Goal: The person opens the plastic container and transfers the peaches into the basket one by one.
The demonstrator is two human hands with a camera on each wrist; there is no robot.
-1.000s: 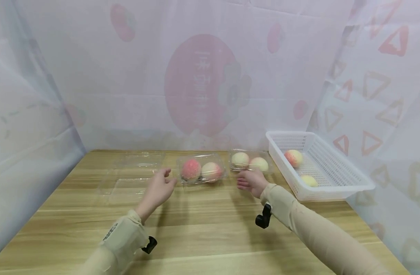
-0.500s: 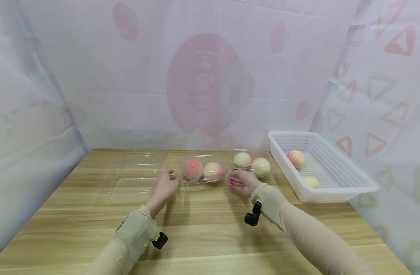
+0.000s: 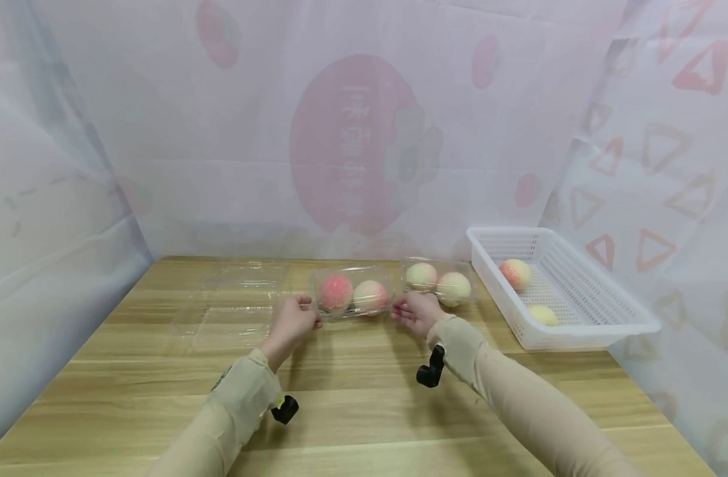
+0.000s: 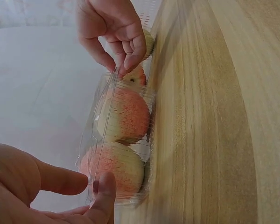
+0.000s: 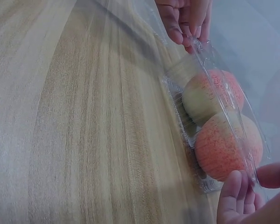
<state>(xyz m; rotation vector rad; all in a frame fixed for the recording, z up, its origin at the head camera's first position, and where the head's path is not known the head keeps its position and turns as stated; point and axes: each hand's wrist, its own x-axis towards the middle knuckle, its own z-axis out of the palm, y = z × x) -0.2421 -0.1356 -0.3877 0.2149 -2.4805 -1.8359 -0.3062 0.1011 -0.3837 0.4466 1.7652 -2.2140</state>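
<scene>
A clear plastic clamshell box (image 3: 354,272) with a red peach (image 3: 336,293) and a paler peach (image 3: 370,298) inside stands mid-table in the head view. My left hand (image 3: 292,326) pinches its rim at the left front corner between thumb and fingers. At the opposite end, my right hand (image 3: 418,313) pinches the right corner of the same rim. Both wrist views show the lid lying over the peaches and the two rims close together. Just behind my right hand is a second clear box (image 3: 438,264) with two pale peaches (image 3: 454,288).
To the left lies an open clear clamshell box (image 3: 235,324) with no fruit in it. A white plastic basket (image 3: 584,336) at the right holds a red-and-yellow peach (image 3: 515,274) and a yellow fruit (image 3: 544,315). Printed cloth (image 3: 250,185) hangs behind the wooden table (image 3: 364,411).
My right hand has moved left from the second box to the middle box's right corner. My left hand has shifted right to its left corner. Both now pinch the rim.
</scene>
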